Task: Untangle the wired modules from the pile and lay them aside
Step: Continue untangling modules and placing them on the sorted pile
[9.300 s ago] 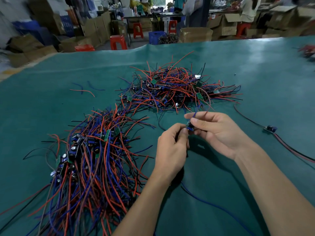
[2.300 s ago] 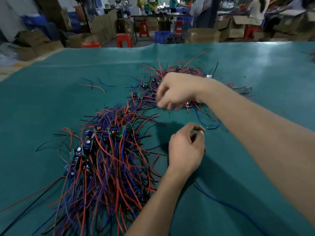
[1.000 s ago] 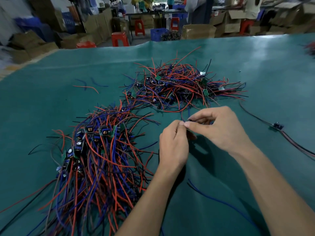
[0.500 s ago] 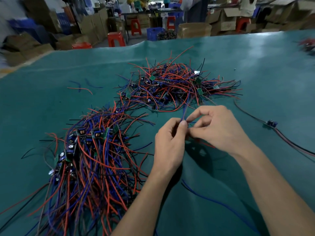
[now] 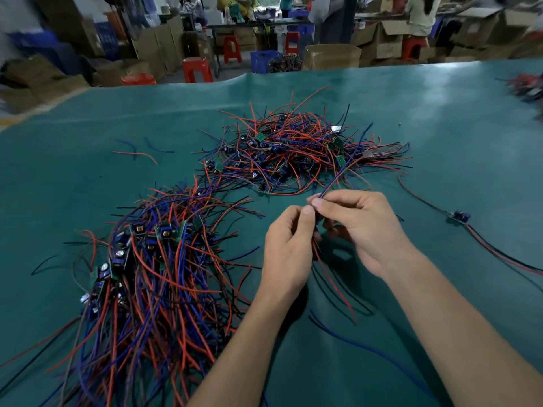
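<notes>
Pinched between the thumb and forefinger of the left hand (image 5: 289, 254) and the curled fingers (image 5: 318, 203) of the right hand (image 5: 363, 227): a thin bundle of wires (image 5: 332, 268), meeting just above the surface (image 5: 440, 118). From the pinch, a blue wire (image 5: 338, 177) rising up and away into the far pile (image 5: 293, 151); below it, red and black strands trailing down toward the near edge. Whether a module sits inside the grip, impossible to tell.

Two heaps of red, blue and black wired modules: the tangled far pile just beyond the fingertips, and the near pile (image 5: 147, 274) left of the left forearm, stretching down to the bottom edge. One single module (image 5: 459, 215) with its leads lying apart on the right. Three loose wire scraps (image 5: 138, 149) at the far left. One blue wire (image 5: 367, 351) between the forearms.

Bare green surface open to the right and far side.
</notes>
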Demonstrator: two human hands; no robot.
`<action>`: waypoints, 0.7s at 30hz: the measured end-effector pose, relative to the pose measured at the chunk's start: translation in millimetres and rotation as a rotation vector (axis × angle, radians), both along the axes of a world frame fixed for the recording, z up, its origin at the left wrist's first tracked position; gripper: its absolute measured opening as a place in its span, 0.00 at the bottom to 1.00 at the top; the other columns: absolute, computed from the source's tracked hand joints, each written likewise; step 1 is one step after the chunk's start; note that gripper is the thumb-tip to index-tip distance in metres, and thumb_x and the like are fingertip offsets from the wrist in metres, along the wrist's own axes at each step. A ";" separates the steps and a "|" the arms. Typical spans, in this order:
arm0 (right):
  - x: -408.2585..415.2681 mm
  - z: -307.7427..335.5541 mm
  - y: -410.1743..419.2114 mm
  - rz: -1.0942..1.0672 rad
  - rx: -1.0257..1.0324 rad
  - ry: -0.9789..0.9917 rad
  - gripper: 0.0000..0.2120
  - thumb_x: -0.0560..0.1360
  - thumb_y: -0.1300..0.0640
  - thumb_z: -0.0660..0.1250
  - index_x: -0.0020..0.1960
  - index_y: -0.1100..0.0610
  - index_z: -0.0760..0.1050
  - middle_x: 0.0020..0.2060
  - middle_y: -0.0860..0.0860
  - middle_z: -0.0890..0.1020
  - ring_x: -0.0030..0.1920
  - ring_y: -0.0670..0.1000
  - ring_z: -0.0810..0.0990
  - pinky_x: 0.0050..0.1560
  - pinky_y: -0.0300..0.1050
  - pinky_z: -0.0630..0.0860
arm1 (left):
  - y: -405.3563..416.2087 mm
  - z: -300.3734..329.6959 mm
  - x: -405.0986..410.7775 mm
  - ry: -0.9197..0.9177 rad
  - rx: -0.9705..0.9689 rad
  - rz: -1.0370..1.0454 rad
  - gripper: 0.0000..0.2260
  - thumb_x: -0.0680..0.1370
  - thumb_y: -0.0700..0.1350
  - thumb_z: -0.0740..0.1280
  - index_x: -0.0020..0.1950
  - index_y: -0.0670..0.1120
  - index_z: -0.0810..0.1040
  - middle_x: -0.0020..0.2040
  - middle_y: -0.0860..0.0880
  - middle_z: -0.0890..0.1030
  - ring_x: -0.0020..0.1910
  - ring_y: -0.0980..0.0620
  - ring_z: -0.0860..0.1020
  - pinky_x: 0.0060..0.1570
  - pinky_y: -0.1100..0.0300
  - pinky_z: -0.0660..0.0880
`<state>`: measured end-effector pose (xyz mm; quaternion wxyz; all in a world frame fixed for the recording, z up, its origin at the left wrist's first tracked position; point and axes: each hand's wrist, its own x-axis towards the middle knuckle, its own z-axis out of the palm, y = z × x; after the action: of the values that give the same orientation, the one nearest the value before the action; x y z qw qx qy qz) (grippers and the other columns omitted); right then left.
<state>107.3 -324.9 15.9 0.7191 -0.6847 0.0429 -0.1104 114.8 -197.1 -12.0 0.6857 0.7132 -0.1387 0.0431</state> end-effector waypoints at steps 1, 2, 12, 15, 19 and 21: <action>0.9 -1.6 2.3 -0.021 0.013 0.002 0.03 0.74 0.61 0.76 0.42 0.60 0.86 0.40 0.61 0.83 0.40 0.54 0.79 0.42 0.45 0.77 | -0.1 -0.2 -0.2 0.007 0.010 0.001 0.11 0.82 0.47 0.63 0.45 0.43 0.79 0.35 0.55 0.78 0.36 0.55 0.74 0.41 0.51 0.73; 1.8 -3.1 4.1 -0.039 0.027 0.004 0.04 0.75 0.62 0.75 0.40 0.59 0.85 0.39 0.60 0.82 0.39 0.54 0.79 0.39 0.43 0.77 | -0.6 -0.2 -0.2 0.013 0.022 0.000 0.07 0.82 0.44 0.64 0.47 0.44 0.80 0.38 0.55 0.81 0.37 0.55 0.76 0.43 0.53 0.75; 5.5 -2.8 -10.6 -0.268 -0.257 -0.121 0.06 0.72 0.57 0.77 0.37 0.51 0.84 0.29 0.49 0.81 0.32 0.47 0.76 0.36 0.45 0.74 | -2.4 -2.2 1.0 0.041 0.139 -0.026 0.09 0.83 0.40 0.63 0.48 0.46 0.83 0.25 0.54 0.73 0.26 0.58 0.70 0.31 0.64 0.68; 6.6 -1.0 -21.4 -0.387 -0.316 -0.137 0.02 0.68 0.50 0.76 0.39 0.47 0.84 0.32 0.44 0.83 0.33 0.46 0.77 0.39 0.47 0.77 | -2.8 -0.1 -1.4 0.037 0.175 -0.039 0.10 0.82 0.40 0.64 0.45 0.47 0.83 0.24 0.55 0.73 0.26 0.57 0.70 0.29 0.64 0.66; 5.2 5.2 -45.1 -0.609 -0.381 -0.176 0.04 0.67 0.43 0.74 0.35 0.41 0.82 0.33 0.40 0.83 0.32 0.47 0.79 0.42 0.51 0.79 | -4.3 -1.0 -3.7 0.021 0.234 -0.051 0.10 0.82 0.41 0.64 0.44 0.48 0.82 0.25 0.54 0.72 0.29 0.52 0.70 0.32 0.57 0.65; 3.8 6.8 -54.0 -0.721 -0.364 -0.188 0.05 0.67 0.42 0.74 0.34 0.40 0.81 0.36 0.42 0.83 0.34 0.50 0.81 0.44 0.53 0.81 | -4.7 -2.3 -4.1 0.022 0.244 -0.062 0.10 0.82 0.42 0.63 0.45 0.48 0.82 0.26 0.53 0.71 0.29 0.51 0.69 0.33 0.57 0.65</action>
<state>111.1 -378.8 22.7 0.5023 -0.7289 0.1940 -0.4229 110.7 -201.8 -14.3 0.5963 0.7871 -0.1576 -0.0031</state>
